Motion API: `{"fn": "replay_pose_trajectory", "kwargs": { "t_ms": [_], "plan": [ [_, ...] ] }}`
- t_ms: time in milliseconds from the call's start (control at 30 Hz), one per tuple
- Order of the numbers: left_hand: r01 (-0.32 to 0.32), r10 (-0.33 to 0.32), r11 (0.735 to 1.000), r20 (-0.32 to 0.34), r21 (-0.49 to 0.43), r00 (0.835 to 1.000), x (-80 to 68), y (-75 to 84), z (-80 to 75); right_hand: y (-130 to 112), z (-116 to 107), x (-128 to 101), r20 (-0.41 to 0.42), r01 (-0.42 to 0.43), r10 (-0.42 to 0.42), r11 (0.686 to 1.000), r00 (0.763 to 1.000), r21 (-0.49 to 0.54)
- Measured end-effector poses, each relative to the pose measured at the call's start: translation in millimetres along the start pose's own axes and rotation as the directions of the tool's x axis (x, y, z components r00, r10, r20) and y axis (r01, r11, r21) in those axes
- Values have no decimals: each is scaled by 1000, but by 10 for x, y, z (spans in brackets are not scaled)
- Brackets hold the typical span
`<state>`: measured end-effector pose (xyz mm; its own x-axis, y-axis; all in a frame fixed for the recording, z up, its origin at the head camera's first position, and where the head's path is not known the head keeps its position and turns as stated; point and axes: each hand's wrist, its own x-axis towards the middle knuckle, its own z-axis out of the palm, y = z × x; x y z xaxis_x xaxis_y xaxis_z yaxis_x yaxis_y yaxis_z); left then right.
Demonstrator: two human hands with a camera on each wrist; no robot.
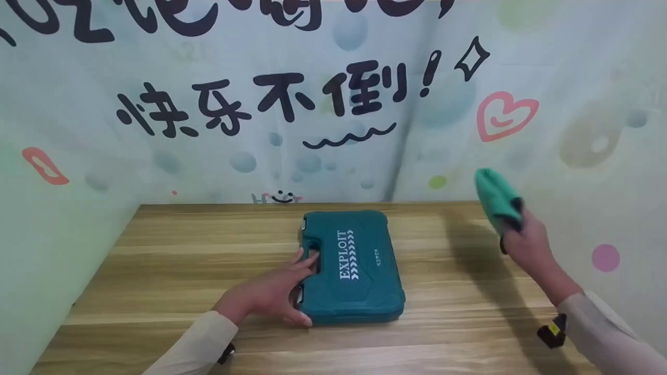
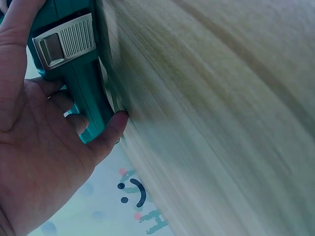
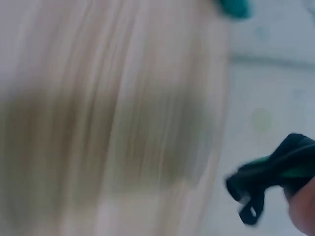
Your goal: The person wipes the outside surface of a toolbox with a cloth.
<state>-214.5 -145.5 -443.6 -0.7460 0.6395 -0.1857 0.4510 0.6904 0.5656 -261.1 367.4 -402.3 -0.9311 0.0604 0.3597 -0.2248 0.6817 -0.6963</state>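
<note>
A closed teal tool case (image 1: 354,265) marked EXPLOIT lies flat in the middle of the wooden table (image 1: 172,271). My left hand (image 1: 301,289) grips the case's left side at the carrying handle. In the left wrist view its fingers (image 2: 106,135) curl round the teal handle (image 2: 86,93), just below a grey latch (image 2: 64,42). My right hand (image 1: 513,234) is raised above the table's right side, apart from the case, and holds a bunched green cloth (image 1: 497,200). The right wrist view is blurred; the cloth (image 3: 275,172) shows dark green at its right edge.
Printed fabric walls with black characters and a pink heart (image 1: 503,117) close in the table at the left, back and right. Bare wood lies left and in front of the case. A black device (image 1: 552,330) sits on my right wrist.
</note>
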Motion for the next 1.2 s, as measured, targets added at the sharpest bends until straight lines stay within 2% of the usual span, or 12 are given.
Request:
{"fn": "replay_pose_trajectory", "kwargs": {
  "t_ms": [33, 67, 133, 233, 300, 333, 367, 500, 600, 867, 1000, 1200],
  "plan": [
    [3, -3, 1000, 1, -1, 1000, -10, 1, -2, 39, 38, 28, 29, 113, -111, 987, 993, -113],
    [7, -7, 1000, 2, -1, 1000, -19, 2, -2, 66, 80, 45, 88, 205, -191, 957, 978, -205],
    [15, -15, 1000, 1, 0, 1000, -40, 6, -4, 108, 194, 58, 256, 344, -271, 886, 928, -312],
    [16, -16, 1000, -3, -7, 1000, -51, 7, -4, 127, 383, 0, 518, 463, -223, 792, 826, -397],
    [15, -15, 1000, -4, -11, 1000, -52, 8, -5, 117, 467, -45, 625, 495, -163, 769, 763, -404],
    [14, -14, 1000, -5, -13, 1000, -48, 5, -2, 117, 489, -62, 657, 507, -145, 763, 739, -401],
    [15, -15, 1000, -6, -15, 1000, -44, 2, 2, 111, 496, -77, 677, 504, -120, 763, 726, -405],
    [29, -29, 999, -4, -31, 1000, -47, -5, 28, 132, 467, -92, 710, 449, -71, 817, 701, -362],
    [32, -32, 999, -1, -42, 999, -46, -11, 40, 153, 459, -110, 715, 426, -56, 834, 697, -350],
    [-25, 24, 999, -15, -48, 1000, 0, -13, 14, 216, 433, -88, 716, 410, -39, 841, 697, -354],
    [-18, 18, 999, -8, -40, 1000, 17, -20, -6, 282, 453, -89, 710, 432, -60, 828, 702, -357],
    [2, -2, 1000, -3, -23, 1000, 42, -17, -3, 346, 457, -107, 694, 431, -74, 829, 716, -356]
  ]
}}
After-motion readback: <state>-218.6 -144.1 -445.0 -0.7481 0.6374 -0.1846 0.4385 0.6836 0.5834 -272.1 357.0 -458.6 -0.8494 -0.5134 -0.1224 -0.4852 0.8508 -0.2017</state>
